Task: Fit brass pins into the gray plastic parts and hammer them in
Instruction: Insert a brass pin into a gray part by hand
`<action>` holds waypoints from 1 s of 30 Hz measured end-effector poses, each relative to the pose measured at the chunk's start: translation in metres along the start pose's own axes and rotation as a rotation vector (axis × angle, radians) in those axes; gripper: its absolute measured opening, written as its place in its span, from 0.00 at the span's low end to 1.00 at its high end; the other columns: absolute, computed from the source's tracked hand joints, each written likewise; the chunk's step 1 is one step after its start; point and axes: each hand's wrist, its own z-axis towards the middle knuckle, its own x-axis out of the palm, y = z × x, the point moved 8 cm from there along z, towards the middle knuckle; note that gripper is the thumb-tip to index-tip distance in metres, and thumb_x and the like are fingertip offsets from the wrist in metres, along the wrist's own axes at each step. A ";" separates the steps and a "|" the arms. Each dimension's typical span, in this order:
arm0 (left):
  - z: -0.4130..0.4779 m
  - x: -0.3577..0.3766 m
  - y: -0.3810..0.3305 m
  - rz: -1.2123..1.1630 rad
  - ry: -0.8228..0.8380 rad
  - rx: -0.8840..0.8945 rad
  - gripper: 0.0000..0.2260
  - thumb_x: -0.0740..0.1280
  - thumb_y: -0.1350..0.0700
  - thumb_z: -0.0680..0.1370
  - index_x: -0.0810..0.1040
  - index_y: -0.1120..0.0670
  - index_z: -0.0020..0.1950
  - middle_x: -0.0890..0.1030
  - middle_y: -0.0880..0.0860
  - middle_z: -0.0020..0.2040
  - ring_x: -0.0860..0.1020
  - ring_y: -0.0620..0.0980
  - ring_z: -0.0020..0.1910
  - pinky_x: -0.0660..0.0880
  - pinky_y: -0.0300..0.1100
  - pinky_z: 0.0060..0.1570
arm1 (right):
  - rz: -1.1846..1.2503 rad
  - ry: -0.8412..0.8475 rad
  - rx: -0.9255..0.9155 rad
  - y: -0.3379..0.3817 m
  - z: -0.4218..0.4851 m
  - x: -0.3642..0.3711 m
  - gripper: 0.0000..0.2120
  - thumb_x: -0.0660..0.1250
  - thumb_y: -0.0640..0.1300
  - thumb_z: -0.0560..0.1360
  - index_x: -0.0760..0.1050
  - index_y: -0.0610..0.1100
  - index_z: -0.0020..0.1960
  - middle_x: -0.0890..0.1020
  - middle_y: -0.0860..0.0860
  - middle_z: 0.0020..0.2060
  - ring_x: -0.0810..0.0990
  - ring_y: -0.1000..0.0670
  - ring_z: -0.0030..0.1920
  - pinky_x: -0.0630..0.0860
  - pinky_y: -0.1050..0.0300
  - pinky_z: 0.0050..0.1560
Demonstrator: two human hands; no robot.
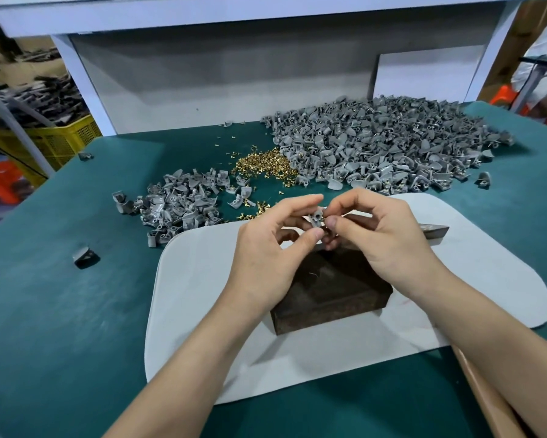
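My left hand (265,245) pinches a small gray plastic part (317,219) between thumb and fingers, above a dark metal block (332,292). My right hand (379,235) has its thumb and forefinger closed at the part's right side; whether a brass pin is between them is hidden. A hammer head (434,230) pokes out from behind my right hand. A heap of brass pins (265,165) lies behind, with a few more pins (256,210) near my left hand.
A big pile of gray parts (392,147) fills the back right of the green table, a smaller pile (177,203) sits at left. A white mat (202,311) lies under the block. Stray gray parts (85,257) lie at left. A white panel stands behind.
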 end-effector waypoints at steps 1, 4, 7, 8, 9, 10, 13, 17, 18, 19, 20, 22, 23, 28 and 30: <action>0.000 0.000 -0.001 0.003 -0.008 0.000 0.18 0.71 0.66 0.73 0.78 0.46 0.56 0.82 0.43 0.48 0.79 0.39 0.42 0.75 0.32 0.47 | 0.043 0.000 0.018 -0.001 0.000 0.001 0.11 0.66 0.29 0.74 0.76 0.44 0.40 0.80 0.51 0.31 0.80 0.52 0.32 0.80 0.60 0.37; 0.000 -0.002 -0.001 -0.048 -0.030 -0.015 0.16 0.71 0.66 0.73 0.79 0.46 0.53 0.82 0.43 0.48 0.80 0.41 0.45 0.74 0.32 0.49 | 0.126 -0.012 0.054 -0.002 -0.001 0.001 0.10 0.65 0.29 0.74 0.77 0.42 0.40 0.81 0.50 0.31 0.81 0.51 0.32 0.79 0.61 0.36; 0.000 -0.003 -0.001 -0.085 -0.049 -0.026 0.15 0.72 0.65 0.72 0.79 0.47 0.52 0.83 0.43 0.46 0.81 0.41 0.47 0.74 0.31 0.50 | 0.181 -0.004 0.086 -0.003 -0.002 0.002 0.09 0.65 0.30 0.74 0.77 0.42 0.40 0.81 0.47 0.31 0.81 0.50 0.32 0.80 0.59 0.37; 0.000 -0.004 -0.001 -0.094 -0.053 -0.035 0.15 0.72 0.65 0.72 0.79 0.48 0.52 0.83 0.42 0.44 0.81 0.39 0.46 0.74 0.30 0.49 | 0.191 -0.002 0.090 -0.003 -0.002 0.002 0.09 0.65 0.31 0.74 0.77 0.42 0.40 0.81 0.47 0.31 0.81 0.50 0.32 0.80 0.59 0.37; 0.000 -0.004 0.001 -0.106 -0.056 -0.049 0.14 0.73 0.65 0.71 0.80 0.48 0.51 0.83 0.41 0.42 0.81 0.39 0.44 0.74 0.29 0.48 | 0.197 0.001 0.089 -0.003 -0.002 0.002 0.09 0.65 0.30 0.74 0.77 0.42 0.40 0.81 0.47 0.31 0.81 0.50 0.32 0.80 0.60 0.37; 0.001 -0.004 0.003 -0.124 -0.059 -0.069 0.12 0.73 0.64 0.71 0.80 0.50 0.50 0.83 0.42 0.40 0.81 0.39 0.43 0.75 0.30 0.47 | 0.200 0.003 0.085 -0.002 -0.002 0.002 0.09 0.65 0.30 0.74 0.77 0.42 0.40 0.81 0.47 0.31 0.81 0.51 0.32 0.80 0.60 0.37; 0.001 -0.004 0.009 -0.194 -0.059 -0.130 0.09 0.72 0.63 0.72 0.82 0.52 0.48 0.84 0.47 0.38 0.82 0.44 0.39 0.77 0.35 0.44 | 0.198 0.005 0.067 0.000 -0.003 0.003 0.09 0.64 0.29 0.74 0.76 0.41 0.40 0.81 0.47 0.31 0.81 0.51 0.32 0.79 0.60 0.36; 0.002 -0.003 0.010 -0.235 -0.041 -0.142 0.09 0.71 0.64 0.72 0.82 0.52 0.48 0.84 0.49 0.39 0.82 0.46 0.39 0.79 0.38 0.46 | 0.174 -0.020 0.060 0.000 -0.002 0.001 0.10 0.65 0.30 0.74 0.77 0.42 0.40 0.81 0.47 0.31 0.82 0.51 0.31 0.79 0.61 0.36; 0.002 -0.003 0.009 -0.232 -0.039 -0.135 0.09 0.71 0.64 0.73 0.82 0.51 0.48 0.84 0.49 0.39 0.82 0.47 0.39 0.79 0.39 0.47 | 0.172 -0.027 0.065 -0.001 -0.002 0.001 0.10 0.65 0.30 0.75 0.77 0.43 0.40 0.81 0.47 0.31 0.82 0.51 0.31 0.79 0.61 0.36; 0.002 -0.004 0.009 -0.230 -0.039 -0.127 0.09 0.71 0.64 0.73 0.82 0.51 0.48 0.84 0.49 0.38 0.82 0.47 0.40 0.79 0.39 0.48 | 0.169 -0.028 0.072 -0.001 -0.002 0.000 0.10 0.65 0.31 0.75 0.77 0.44 0.41 0.81 0.46 0.30 0.82 0.51 0.31 0.79 0.62 0.36; 0.003 -0.004 0.008 -0.231 -0.039 -0.119 0.09 0.70 0.65 0.73 0.81 0.51 0.48 0.84 0.49 0.37 0.82 0.47 0.40 0.79 0.39 0.47 | 0.167 -0.024 0.079 -0.002 -0.002 0.001 0.10 0.65 0.32 0.75 0.77 0.45 0.41 0.82 0.46 0.30 0.82 0.51 0.32 0.79 0.62 0.36; 0.003 -0.004 0.006 -0.233 -0.038 -0.106 0.10 0.70 0.65 0.73 0.81 0.51 0.48 0.83 0.47 0.36 0.82 0.47 0.40 0.78 0.36 0.45 | 0.164 -0.014 0.090 -0.003 -0.003 0.001 0.11 0.66 0.33 0.75 0.79 0.47 0.40 0.82 0.45 0.30 0.82 0.51 0.32 0.79 0.62 0.36; 0.003 -0.003 0.006 -0.230 -0.037 -0.102 0.10 0.70 0.65 0.73 0.81 0.50 0.47 0.82 0.47 0.36 0.82 0.47 0.41 0.77 0.35 0.45 | 0.161 -0.011 0.094 -0.003 -0.003 0.002 0.12 0.66 0.33 0.75 0.79 0.48 0.39 0.82 0.46 0.30 0.82 0.51 0.32 0.79 0.63 0.36; 0.003 -0.003 0.007 -0.207 -0.028 -0.110 0.11 0.71 0.65 0.72 0.81 0.48 0.48 0.83 0.44 0.38 0.82 0.45 0.43 0.78 0.36 0.49 | 0.153 -0.017 0.112 -0.003 -0.003 0.001 0.12 0.66 0.33 0.75 0.80 0.48 0.38 0.82 0.46 0.29 0.82 0.52 0.31 0.78 0.63 0.35; 0.003 -0.002 0.007 -0.202 -0.020 -0.115 0.13 0.72 0.65 0.72 0.81 0.48 0.48 0.84 0.43 0.39 0.82 0.43 0.44 0.78 0.36 0.51 | 0.153 -0.030 0.120 -0.003 -0.003 0.000 0.11 0.66 0.33 0.75 0.78 0.47 0.39 0.82 0.46 0.29 0.81 0.52 0.30 0.78 0.64 0.34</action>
